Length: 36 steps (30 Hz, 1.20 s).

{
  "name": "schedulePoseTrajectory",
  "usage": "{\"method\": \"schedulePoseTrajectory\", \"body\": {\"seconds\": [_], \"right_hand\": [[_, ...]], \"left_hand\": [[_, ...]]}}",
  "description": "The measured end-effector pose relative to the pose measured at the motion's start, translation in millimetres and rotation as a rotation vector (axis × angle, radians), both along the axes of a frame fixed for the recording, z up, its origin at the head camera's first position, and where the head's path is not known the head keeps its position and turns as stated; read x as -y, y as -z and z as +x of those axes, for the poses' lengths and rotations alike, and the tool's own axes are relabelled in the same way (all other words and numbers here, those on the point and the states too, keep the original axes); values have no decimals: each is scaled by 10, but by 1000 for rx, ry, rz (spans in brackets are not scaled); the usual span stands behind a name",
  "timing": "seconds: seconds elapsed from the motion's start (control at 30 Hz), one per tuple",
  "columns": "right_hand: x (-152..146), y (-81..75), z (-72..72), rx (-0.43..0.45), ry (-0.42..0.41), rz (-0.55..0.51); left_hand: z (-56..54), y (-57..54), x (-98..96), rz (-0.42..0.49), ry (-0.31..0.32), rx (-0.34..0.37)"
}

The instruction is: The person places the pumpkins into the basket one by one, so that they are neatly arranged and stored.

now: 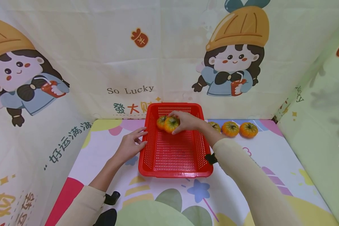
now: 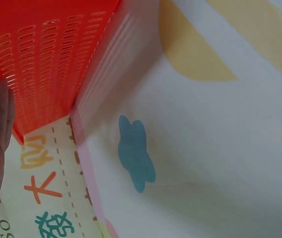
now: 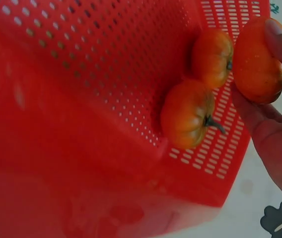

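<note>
A red plastic basket (image 1: pixel 173 174) with slotted sides stands on the table. Over its far part, my right hand (image 1: pixel 186 121) grips a small orange-green pumpkin (image 1: pixel 171 125) between thumb and fingers. Beside it, another pumpkin (image 1: pixel 161 122) lies in the basket. The right wrist view shows the held pumpkin (image 3: pixel 257 62) above two pumpkins in the basket, an upper one (image 3: pixel 212 57) and a lower one (image 3: pixel 186 115); the hand hides one from the head view. My left hand (image 1: pixel 128 144) touches the basket's left side near the rim, its fingers (image 2: pixel 1 114) extended along the outer wall.
Right of the basket, near the back wall, a row of pumpkins holds a right one (image 1: pixel 248 130), a middle one (image 1: pixel 230 129) and one partly behind my right arm (image 1: pixel 215 126). A patterned cloth (image 1: pixel 169 201) covers the table. Printed curtains (image 1: pixel 175 72) enclose the back and sides.
</note>
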State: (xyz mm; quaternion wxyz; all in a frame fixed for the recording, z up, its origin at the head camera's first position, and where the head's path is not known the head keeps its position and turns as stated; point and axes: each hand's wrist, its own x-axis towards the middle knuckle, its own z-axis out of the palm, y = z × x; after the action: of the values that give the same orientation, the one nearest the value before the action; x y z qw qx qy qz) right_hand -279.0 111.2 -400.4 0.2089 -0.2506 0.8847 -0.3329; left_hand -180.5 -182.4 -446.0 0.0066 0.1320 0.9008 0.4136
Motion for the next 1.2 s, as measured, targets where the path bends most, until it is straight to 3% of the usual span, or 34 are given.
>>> {"method": "schedulePoseTrajectory", "body": {"seconds": [0.3, 1.2], "right_hand": [[182, 157, 6, 38, -15, 70], [402, 501, 25, 41, -51, 157]], "left_hand": [[5, 2, 5, 2, 0, 6], [0, 9, 12, -3, 9, -1]]}}
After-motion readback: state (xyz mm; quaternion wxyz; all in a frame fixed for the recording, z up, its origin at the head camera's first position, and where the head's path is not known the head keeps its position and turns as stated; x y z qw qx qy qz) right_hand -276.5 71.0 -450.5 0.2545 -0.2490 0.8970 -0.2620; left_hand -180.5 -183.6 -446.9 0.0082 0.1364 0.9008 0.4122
